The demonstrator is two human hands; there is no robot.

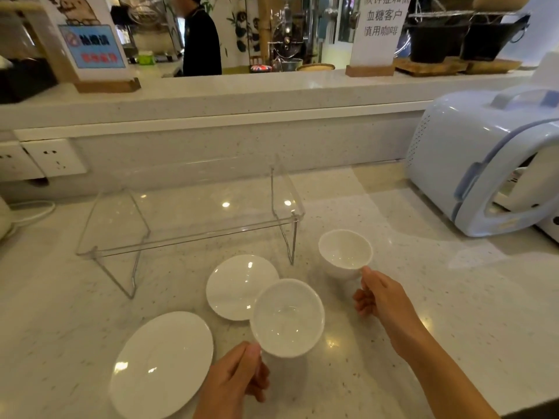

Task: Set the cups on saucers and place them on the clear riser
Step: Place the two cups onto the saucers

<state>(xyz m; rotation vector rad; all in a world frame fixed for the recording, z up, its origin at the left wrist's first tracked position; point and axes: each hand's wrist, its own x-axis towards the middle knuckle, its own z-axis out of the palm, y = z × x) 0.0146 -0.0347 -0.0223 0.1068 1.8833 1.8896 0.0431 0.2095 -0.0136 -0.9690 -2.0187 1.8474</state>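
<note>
My left hand (234, 378) grips the handle of a white cup (287, 317), which is held upright above the counter and overlaps the near right edge of a small white saucer (237, 284). My right hand (379, 296) holds the handle of a second white cup (344, 252) by the riser's right leg; I cannot tell if it touches the counter. A second, larger-looking white saucer (160, 362) lies empty at the near left. The clear riser (193, 234) stands behind the saucers with nothing on it.
A pale blue appliance (484, 158) fills the counter's right side. Wall sockets (53, 157) and a white cable (30, 211) are at the left. A raised ledge (242, 95) with signs runs behind the riser, and a person stands beyond it.
</note>
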